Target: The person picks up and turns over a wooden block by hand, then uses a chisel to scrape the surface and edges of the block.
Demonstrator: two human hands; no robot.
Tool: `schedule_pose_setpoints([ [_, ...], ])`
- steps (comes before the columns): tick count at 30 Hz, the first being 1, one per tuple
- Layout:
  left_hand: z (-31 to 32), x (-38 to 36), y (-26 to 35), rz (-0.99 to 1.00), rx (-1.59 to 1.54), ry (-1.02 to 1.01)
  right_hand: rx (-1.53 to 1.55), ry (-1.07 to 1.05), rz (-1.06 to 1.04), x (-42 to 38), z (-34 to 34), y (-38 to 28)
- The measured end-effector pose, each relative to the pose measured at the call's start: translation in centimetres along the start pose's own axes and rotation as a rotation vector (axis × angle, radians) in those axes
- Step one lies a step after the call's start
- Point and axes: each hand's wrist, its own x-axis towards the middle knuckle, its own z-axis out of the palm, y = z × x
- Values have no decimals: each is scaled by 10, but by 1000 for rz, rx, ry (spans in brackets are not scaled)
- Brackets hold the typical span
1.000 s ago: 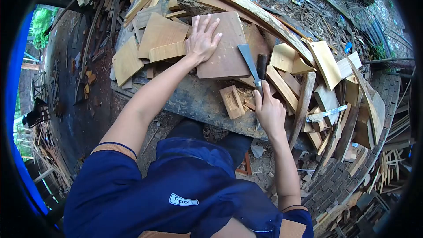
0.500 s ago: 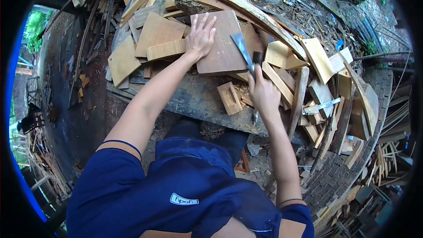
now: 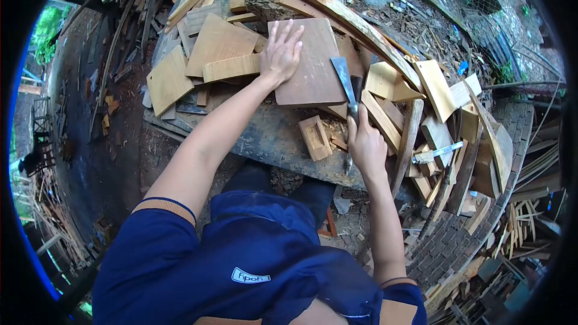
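Note:
My left hand (image 3: 281,57) lies open on a reddish-brown wooden board (image 3: 316,78), fingers stretched over its left part. Closed fingers of my right hand (image 3: 368,150) hold a putty knife (image 3: 343,78), its flared blue-grey blade pointing up and overlapping the board's right edge. A dark tool handle (image 3: 356,87) shows right beside that blade. Below the board, a small hollowed wood block (image 3: 315,138) rests on the worn bench (image 3: 259,138), near some shavings. Light wood pieces, a flat panel (image 3: 220,42) and a narrow block (image 3: 232,68), lie left of my left hand.
A long curved timber (image 3: 361,30) runs behind the board. Wood offcuts (image 3: 439,138) and a rough stick (image 3: 409,141) crowd the right side, with a pale folding rule (image 3: 438,152) among them. Scrap wood (image 3: 144,24) is heaped at the far left.
The view has shifted slightly, so the bench and board appear a little right and lower. My right hand with the putty knife has moved slightly right and down; my left hand stays on the board.

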Motion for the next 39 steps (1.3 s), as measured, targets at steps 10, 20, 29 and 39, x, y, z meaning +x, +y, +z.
schedule_pose_setpoints([
  [10,2,1,-3,31,46,22,155,21,-45,70,1,-18],
  [20,-3,1,3,20,13,-16,203,-46,-42,80,-10,-16],
  [29,-9,-1,6,9,18,-25,185,-41,-24,87,-3,-23],
  [39,-5,2,1,32,54,24,171,36,-96,77,5,-3],
])
